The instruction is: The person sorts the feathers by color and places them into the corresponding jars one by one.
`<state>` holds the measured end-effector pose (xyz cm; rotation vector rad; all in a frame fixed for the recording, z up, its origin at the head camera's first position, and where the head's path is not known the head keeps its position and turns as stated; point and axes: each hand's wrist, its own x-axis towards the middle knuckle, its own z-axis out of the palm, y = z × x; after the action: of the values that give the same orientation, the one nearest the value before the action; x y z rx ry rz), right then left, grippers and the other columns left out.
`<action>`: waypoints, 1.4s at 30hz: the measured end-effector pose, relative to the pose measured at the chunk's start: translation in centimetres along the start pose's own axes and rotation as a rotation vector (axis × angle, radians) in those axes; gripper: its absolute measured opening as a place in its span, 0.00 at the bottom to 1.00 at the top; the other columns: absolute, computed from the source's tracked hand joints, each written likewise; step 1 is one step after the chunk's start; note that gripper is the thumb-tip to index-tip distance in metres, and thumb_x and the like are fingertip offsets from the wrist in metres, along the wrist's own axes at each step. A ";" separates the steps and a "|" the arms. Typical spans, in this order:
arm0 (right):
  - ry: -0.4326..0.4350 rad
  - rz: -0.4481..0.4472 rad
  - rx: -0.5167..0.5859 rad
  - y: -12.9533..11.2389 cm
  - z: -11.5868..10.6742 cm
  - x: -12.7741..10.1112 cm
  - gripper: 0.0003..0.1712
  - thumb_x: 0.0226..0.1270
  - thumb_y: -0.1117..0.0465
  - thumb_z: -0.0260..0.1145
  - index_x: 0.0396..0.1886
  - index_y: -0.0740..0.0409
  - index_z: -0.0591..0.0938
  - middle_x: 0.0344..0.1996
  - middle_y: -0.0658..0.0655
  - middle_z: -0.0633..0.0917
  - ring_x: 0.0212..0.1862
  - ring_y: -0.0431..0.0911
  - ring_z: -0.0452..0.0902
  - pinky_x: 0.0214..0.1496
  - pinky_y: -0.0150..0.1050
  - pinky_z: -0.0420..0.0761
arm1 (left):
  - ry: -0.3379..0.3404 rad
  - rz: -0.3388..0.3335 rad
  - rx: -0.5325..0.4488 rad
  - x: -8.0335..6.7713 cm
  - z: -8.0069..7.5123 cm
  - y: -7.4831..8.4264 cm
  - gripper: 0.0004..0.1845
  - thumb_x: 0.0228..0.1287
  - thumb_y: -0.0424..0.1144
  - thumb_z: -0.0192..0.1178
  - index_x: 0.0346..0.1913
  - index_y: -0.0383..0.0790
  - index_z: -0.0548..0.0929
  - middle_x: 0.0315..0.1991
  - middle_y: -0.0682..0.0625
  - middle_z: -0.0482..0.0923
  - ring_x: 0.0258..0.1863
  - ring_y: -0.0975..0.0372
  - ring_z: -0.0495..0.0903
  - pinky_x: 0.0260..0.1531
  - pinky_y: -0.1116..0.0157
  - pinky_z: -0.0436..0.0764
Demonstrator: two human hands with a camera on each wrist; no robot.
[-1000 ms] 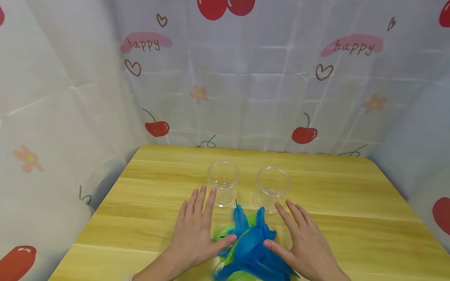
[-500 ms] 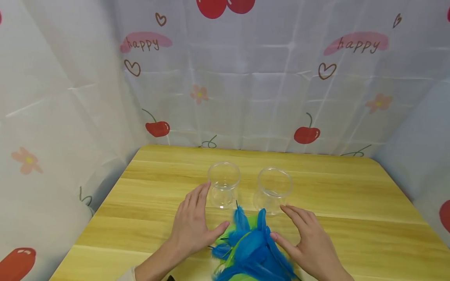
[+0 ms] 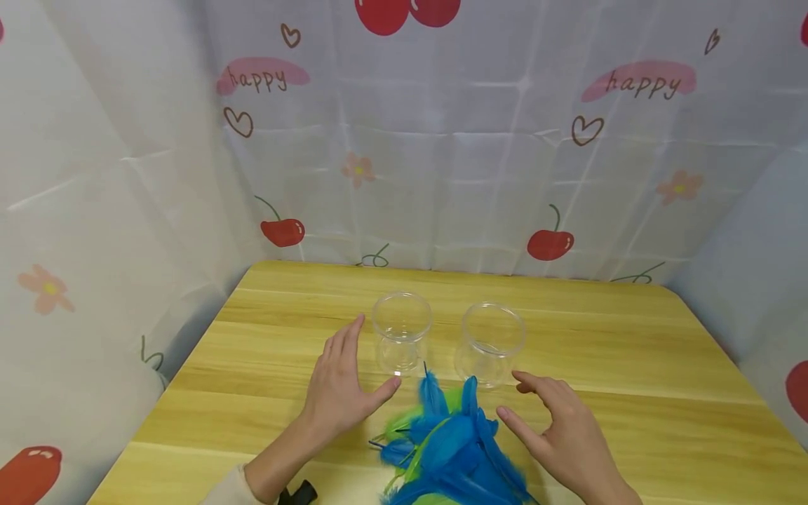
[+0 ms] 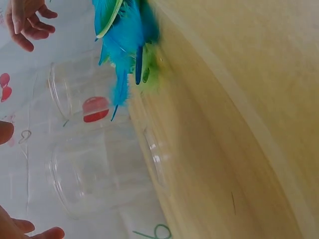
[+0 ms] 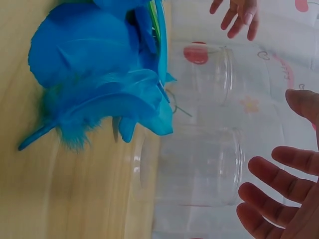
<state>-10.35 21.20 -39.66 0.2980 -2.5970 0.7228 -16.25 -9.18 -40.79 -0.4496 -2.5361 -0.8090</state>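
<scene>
1. The curtain (image 3: 442, 154), printed with cherries, hearts and "happy", fills the upper half of the head view and runs down both side edges.

2. The table (image 3: 631, 365), light wood, takes up the lower half of that view, and everything else rests on it or hovers over it.

3. The feathers (image 3: 451, 445) lie in a loose blue and green heap at the bottom centre of the head view, between your two hands and just in front of the two cups. In the right wrist view the heap (image 5: 104, 79) fills the upper left.

4. Your left hand (image 3: 341, 389) sits left of centre in the lower part of the frame, fingers straight and relaxed, thumb spread toward the left cup. It holds nothing. Whether the thumb tip touches the cup base, you cannot tell.

5. Your right hand (image 3: 562, 435) is at the lower right of centre, fingers loosely spread and slightly bent above the table, holding nothing. It is just beside the right edge of the feathers and near the right cup.

6. The left cup (image 3: 402, 333), clear plastic, stands upright in the centre of the frame.

7. The right cup (image 3: 490, 344), also clear, stands upright just beside it, apart from it.
</scene>
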 end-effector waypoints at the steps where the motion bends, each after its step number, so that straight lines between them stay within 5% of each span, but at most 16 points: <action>1: 0.001 0.004 0.000 0.1 0.0 0.0 0.28 0.54 0.53 0.79 0.54 0.58 0.83 0.39 0.53 0.85 0.44 0.51 0.79 0.40 0.55 0.83 | -0.002 -0.010 -0.017 0.1 0.1 -0.1 0.54 0.50 0.59 0.71 0.74 0.35 0.59 0.67 0.40 0.67 0.64 0.47 0.66 0.57 0.42 0.73; 11: 0.012 0.026 0.084 0.7 0.1 0.0 0.20 0.55 0.57 0.78 0.48 0.54 0.85 0.23 0.35 0.74 0.28 0.33 0.71 0.29 0.33 0.77 | -0.016 -0.090 -0.153 0.7 0.5 -0.7 0.55 0.50 0.56 0.74 0.75 0.35 0.57 0.67 0.39 0.67 0.63 0.47 0.66 0.59 0.42 0.71; 22: -0.118 0.135 0.112 1.3 0.0 -0.1 0.13 0.60 0.53 0.75 0.39 0.55 0.85 0.17 0.40 0.68 0.21 0.35 0.64 0.22 0.31 0.67 | -0.077 -0.191 -0.263 1.3 0.9 -1.3 0.58 0.50 0.54 0.75 0.76 0.37 0.52 0.67 0.37 0.64 0.65 0.47 0.62 0.59 0.40 0.70; 42: -0.394 0.307 0.146 2.4 -0.1 -0.7 0.14 0.62 0.48 0.72 0.35 0.53 0.84 0.20 0.44 0.75 0.25 0.39 0.70 0.26 0.31 0.72 | -0.179 -0.304 -0.369 2.1 2.0 -2.7 0.56 0.53 0.52 0.75 0.77 0.40 0.51 0.70 0.37 0.61 0.69 0.44 0.61 0.61 0.37 0.66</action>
<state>-10.43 23.32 -40.94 0.0890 -3.0078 1.0542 -19.85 -9.71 -42.47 -0.2585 -2.6606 -1.4210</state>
